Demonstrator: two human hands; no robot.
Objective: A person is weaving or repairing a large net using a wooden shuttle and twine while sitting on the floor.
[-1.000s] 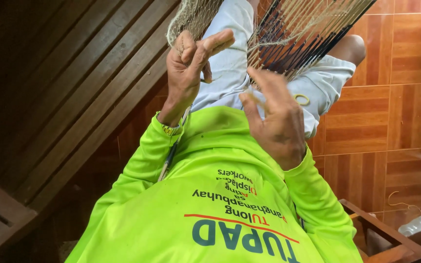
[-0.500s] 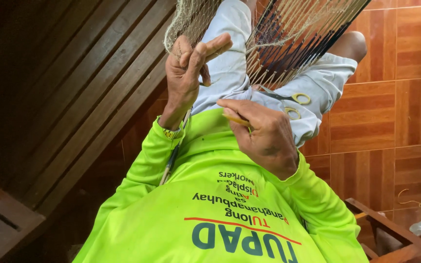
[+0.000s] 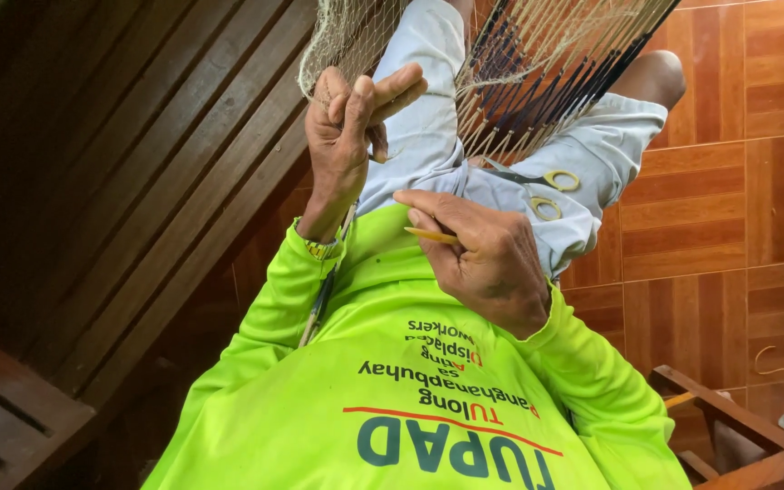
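Above the wrist, the left hand [image 3: 348, 118] is raised, its fingers pinched on the pale knotted fishing net [image 3: 356, 36]; just below, a slim yellow netting needle [image 3: 430, 235] is clasped in the curled right hand [image 3: 483, 259].

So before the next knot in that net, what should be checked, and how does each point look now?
1. Left hand grips the net edge: ok, fingers pinch the mesh.
2. Right hand holds the yellow needle: ok, its tip shows by the thumb.
3. Twine runs from needle to net: cannot tell, too thin to see.
4. Scissors within reach: ok, they lie on the lap beside the right hand.
5. Net not snagged on the scissors: cannot tell, the strands pass close over the blades.
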